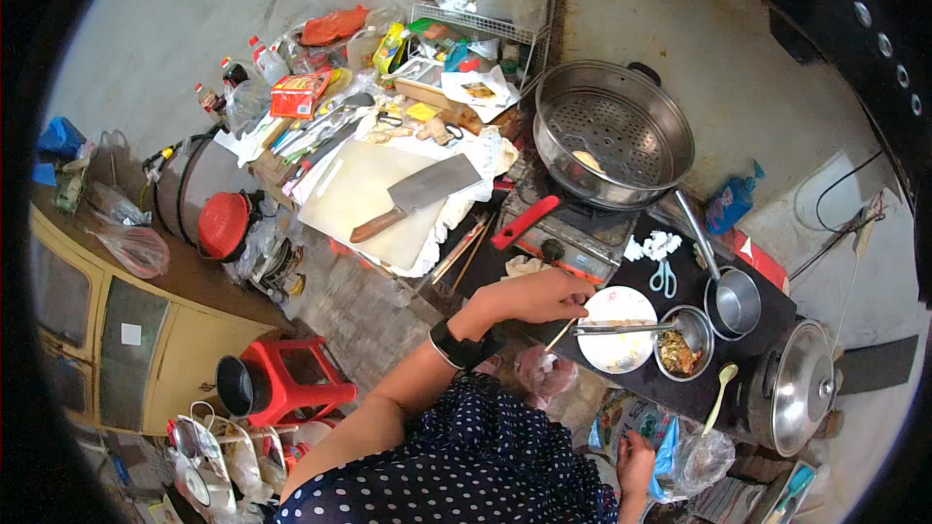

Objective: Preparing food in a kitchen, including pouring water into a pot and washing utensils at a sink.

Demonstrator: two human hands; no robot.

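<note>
My left hand (pixel 542 297), with a black band on its wrist, reaches to the left rim of a white plate (pixel 617 353). Its fingertips meet the rim, but whether they grip it cannot be seen. Chopsticks (pixel 560 335) lie across that plate, along with a metal utensil handle (pixel 619 330) that leads into a steel bowl (pixel 683 376) of cooked food. Low in the view, my right hand (pixel 636 460) hangs with bent fingers beside a blue-and-clear plastic bag (pixel 664 455); its grip is unclear. A pale green spoon (pixel 720 399) rests on the black counter.
A large steamer pot (pixel 614 135) stands on the gas stove (pixel 539 233). A cleaver (pixel 419 196) lies on the cutting board (pixel 364 189). Scissors (pixel 663 279), a small saucepan (pixel 734 302) and a lidded pot (pixel 801 389) occupy the counter. A red stool (pixel 302 382) stands on the floor.
</note>
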